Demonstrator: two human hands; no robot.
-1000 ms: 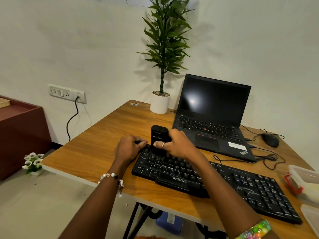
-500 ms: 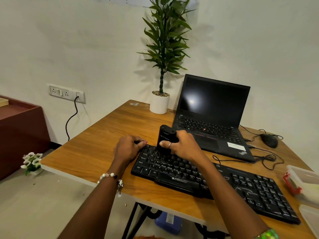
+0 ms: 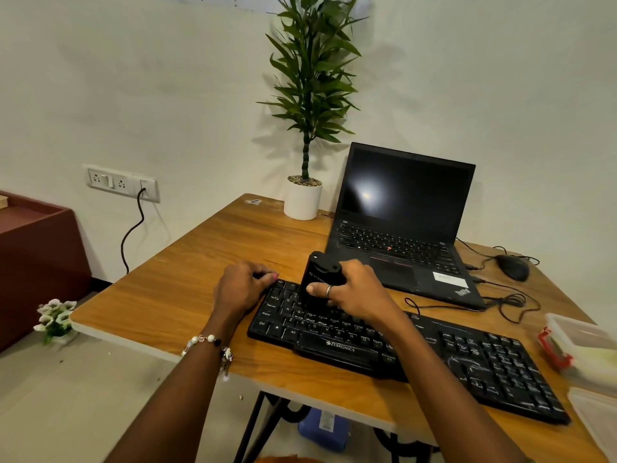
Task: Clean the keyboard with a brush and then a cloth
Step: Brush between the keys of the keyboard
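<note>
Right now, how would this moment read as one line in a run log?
step: brushing | right hand: grips black brush on keyboard left end | left hand: holds keyboard corner | cloth: not seen

Small office or home workspace: wooden desk [image 3: 187, 282], open laptop [image 3: 400, 225] and mouse [image 3: 512, 267] beyond fingers, potted plant [image 3: 305, 135], wall sockets [image 3: 120, 182].
</note>
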